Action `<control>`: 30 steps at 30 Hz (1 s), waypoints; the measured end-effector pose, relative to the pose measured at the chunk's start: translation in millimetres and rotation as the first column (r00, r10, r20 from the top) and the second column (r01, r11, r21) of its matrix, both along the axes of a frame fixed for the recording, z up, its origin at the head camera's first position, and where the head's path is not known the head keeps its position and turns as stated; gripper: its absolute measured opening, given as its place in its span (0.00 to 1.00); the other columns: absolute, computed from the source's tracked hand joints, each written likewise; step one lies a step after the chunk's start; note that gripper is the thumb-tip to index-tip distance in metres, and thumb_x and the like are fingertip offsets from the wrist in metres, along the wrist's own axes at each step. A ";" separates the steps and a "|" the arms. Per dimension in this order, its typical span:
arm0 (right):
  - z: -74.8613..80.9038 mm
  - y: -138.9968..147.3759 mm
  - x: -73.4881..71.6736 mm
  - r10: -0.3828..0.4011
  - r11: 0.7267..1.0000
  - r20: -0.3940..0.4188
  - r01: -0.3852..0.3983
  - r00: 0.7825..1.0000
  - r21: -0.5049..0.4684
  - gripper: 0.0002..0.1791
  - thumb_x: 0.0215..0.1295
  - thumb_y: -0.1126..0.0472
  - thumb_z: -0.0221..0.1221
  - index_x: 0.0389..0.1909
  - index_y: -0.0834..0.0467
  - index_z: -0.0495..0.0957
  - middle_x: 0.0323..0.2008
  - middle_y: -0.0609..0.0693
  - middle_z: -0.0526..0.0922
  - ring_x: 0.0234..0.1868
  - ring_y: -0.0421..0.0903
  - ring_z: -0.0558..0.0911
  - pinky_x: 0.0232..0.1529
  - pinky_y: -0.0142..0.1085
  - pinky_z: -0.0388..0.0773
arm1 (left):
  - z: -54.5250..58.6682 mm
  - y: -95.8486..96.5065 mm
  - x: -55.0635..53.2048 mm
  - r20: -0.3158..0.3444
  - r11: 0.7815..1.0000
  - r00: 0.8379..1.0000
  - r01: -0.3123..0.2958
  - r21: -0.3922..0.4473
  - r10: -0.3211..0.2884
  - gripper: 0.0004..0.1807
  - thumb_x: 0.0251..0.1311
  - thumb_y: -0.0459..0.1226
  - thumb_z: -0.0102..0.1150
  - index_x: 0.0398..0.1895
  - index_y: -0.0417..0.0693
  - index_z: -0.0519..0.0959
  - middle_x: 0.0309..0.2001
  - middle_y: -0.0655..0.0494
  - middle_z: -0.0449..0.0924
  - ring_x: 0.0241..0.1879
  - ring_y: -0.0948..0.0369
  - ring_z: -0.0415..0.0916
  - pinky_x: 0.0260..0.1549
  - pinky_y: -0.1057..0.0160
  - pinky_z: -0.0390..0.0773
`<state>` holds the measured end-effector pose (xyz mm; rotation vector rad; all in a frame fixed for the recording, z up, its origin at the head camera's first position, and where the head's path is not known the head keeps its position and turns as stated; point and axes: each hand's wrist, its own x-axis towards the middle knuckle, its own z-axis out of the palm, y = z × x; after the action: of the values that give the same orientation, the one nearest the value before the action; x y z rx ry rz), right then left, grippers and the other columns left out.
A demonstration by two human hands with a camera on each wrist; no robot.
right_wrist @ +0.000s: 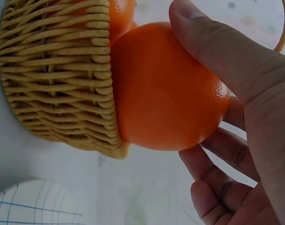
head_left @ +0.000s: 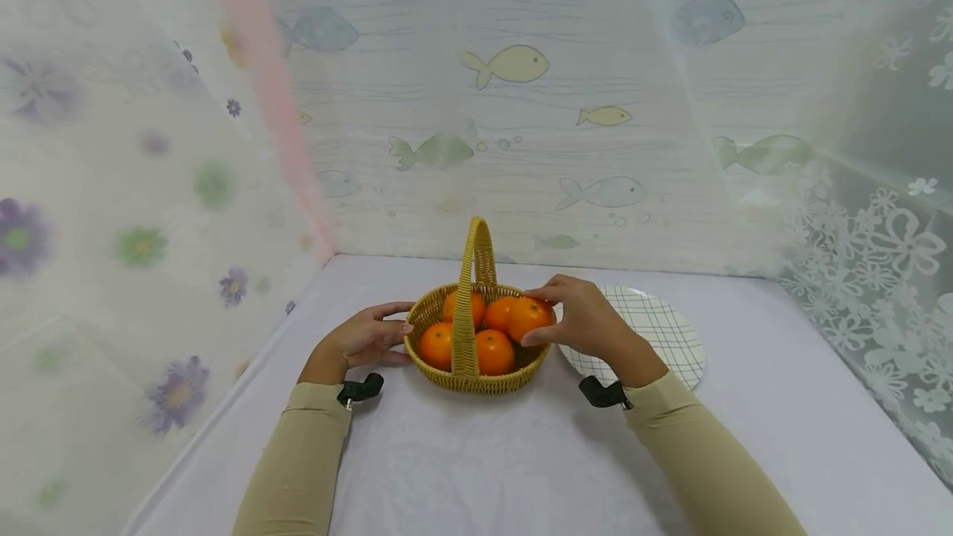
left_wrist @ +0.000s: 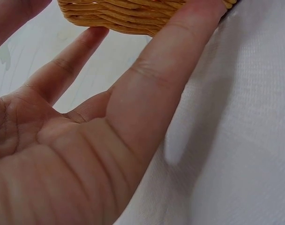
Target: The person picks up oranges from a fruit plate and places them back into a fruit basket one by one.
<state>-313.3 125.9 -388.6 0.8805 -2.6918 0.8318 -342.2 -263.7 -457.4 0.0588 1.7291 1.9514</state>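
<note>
A yellow wicker basket point(head_left: 476, 383) with a tall arched handle stands on the table, with several oranges point(head_left: 495, 352) inside. At its right end my right hand point(head_left: 588, 321) holds one orange point(right_wrist: 165, 89) between thumb and fingers. That orange sits at the basket's rim, overlapping it in the right wrist view. My left hand point(head_left: 365, 337) is at the basket's left end, its fingers spread and mostly straight, fingertips right against the woven side point(left_wrist: 119, 16). In the left wrist view only the lower part of the weave shows above the palm.
A white round plate point(head_left: 670, 337) with a dark grid pattern lies right of the basket, partly behind my right hand and forearm. White cloth covers the table point(head_left: 476, 470). Sheer curtains point(head_left: 514, 131) printed with fish and flowers surround it at the back and sides.
</note>
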 end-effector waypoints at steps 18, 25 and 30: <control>-4.4 -1.5 2.2 -0.050 0.997 0.002 0.049 0.999 0.052 0.41 0.36 0.32 0.70 0.55 0.48 0.80 0.41 0.39 0.75 0.40 0.40 0.75 0.41 0.33 0.79 | -1.0 5.3 -5.3 0.007 1.000 1.000 0.016 0.008 -0.016 0.34 0.58 0.35 0.64 0.68 0.54 0.64 0.65 0.47 0.67 0.58 0.50 0.73 0.48 0.40 0.75; -6.5 -3.8 2.9 -0.072 0.997 -0.004 0.072 0.997 0.036 0.42 0.37 0.32 0.70 0.56 0.48 0.79 0.48 0.42 0.76 0.47 0.42 0.76 0.47 0.37 0.80 | 2.5 5.0 -4.8 -0.023 0.998 1.000 0.015 -0.054 -0.016 0.35 0.57 0.36 0.64 0.68 0.54 0.64 0.66 0.46 0.66 0.58 0.50 0.72 0.48 0.41 0.76; -2.8 1.9 5.6 -0.068 0.996 -0.019 0.069 0.998 0.058 0.47 0.37 0.29 0.68 0.62 0.43 0.73 0.52 0.43 0.75 0.45 0.44 0.76 0.44 0.40 0.79 | 13.9 5.3 -1.3 -0.124 0.973 0.991 0.011 -0.228 -0.041 0.31 0.61 0.42 0.61 0.68 0.56 0.64 0.65 0.47 0.66 0.60 0.50 0.70 0.50 0.47 0.77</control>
<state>-307.7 127.8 -391.4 0.7987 -2.7276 0.7317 -343.5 -258.4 -443.5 0.1265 2.0145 1.7517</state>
